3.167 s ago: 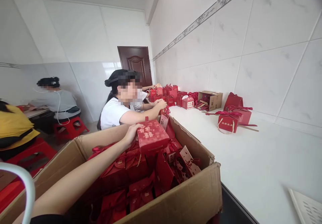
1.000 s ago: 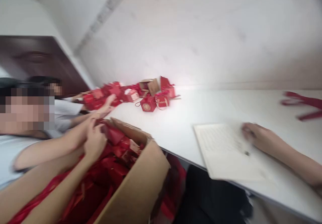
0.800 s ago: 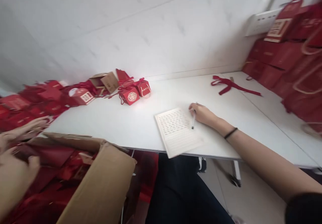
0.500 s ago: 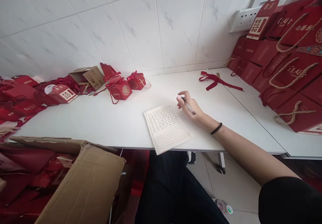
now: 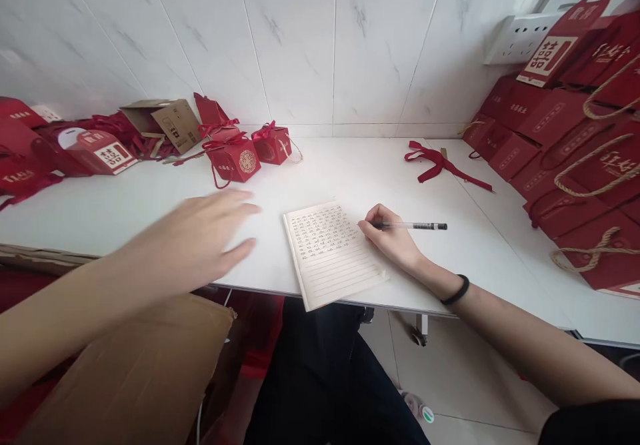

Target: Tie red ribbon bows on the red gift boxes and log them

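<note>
A notebook (image 5: pixel 345 278) lies tilted at the table's front edge, its upper lines filled with handwriting and its lower lines blank. My right hand (image 5: pixel 393 235) rests at the page's right side, fingers closed round a black-capped pen (image 5: pixel 420 226) whose cap end points right. The pen's tip is hidden by the fingers. My left hand (image 5: pixel 210 238), blurred by motion, is over the table left of the notebook, apart from it. Its fingers are stretched out and nothing shows in them.
Small red gift boxes (image 5: pixel 240 161) and an open cardboard box (image 5: pixel 175 125) stand at the back left. A red ribbon (image 5: pixel 435 161) lies back right, beside stacked red boxes (image 5: pixel 545 125). A large carton (image 5: pixel 150 365) is below the table edge, front left.
My left hand has come into view from the left, reaching toward the notebook. My right hand has lowered to the page, and the pen has turned so its cap end points right.
</note>
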A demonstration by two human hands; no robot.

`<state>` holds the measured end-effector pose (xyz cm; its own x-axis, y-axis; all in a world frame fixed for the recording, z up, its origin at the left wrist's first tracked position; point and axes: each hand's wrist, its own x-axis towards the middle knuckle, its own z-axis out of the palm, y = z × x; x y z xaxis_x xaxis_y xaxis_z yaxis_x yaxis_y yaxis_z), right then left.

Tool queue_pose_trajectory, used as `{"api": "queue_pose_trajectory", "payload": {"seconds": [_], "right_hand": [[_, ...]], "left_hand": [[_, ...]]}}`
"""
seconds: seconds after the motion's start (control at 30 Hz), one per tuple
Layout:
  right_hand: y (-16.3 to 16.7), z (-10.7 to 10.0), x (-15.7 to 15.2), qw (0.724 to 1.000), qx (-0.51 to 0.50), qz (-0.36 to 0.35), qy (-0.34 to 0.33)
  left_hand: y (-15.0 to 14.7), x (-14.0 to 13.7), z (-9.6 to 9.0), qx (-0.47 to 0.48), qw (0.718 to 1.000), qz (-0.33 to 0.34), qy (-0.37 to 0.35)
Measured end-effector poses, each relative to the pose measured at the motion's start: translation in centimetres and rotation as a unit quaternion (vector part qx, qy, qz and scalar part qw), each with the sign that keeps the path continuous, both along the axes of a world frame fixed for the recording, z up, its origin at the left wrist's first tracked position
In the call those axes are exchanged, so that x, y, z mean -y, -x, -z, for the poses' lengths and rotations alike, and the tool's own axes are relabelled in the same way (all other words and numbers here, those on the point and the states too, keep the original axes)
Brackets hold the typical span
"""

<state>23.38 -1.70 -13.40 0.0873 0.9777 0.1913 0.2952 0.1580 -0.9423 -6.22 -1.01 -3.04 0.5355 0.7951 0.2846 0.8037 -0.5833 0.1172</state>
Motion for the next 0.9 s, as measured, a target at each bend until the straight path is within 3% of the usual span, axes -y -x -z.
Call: {"api": "queue_pose_trajectory", "payload": {"seconds": [0.1,0.2,0.47,0.6,0.73,0.9], "right_hand": [[0.3,0.1,-0.3,1.000,0.026,-0.004,0.002],[0.2,0.2,-0.3,0.999,0.034,-0.016,-0.003],[0.0,0.1,-0.6,0.999,0.043,-0.029,0.001],[-0.1,0.1,-0.4,0.997,0.064,-0.025,0.017],[0.0,0.0,-0.2,0.996,0.078,-0.007,0.029],[0.0,-0.2,-0.1,0.995,0.088,-0.012,0.048]], "left_hand": [[-5.6,-4.0,1.7,-0.092,0.980,0.095,0.147],[-8.0,-6.5,3.1,-0.100,0.962,0.124,0.220],[-6.3,-7.1,5.8,-0.085,0.941,0.132,0.300],[-4.9,-7.9,9.4,-0.035,0.939,0.108,0.323],[-3.0,-8.3,12.8,0.077,0.940,0.056,0.328],[-2.6,-7.9,12.8,0.118,0.939,0.029,0.322]]}}
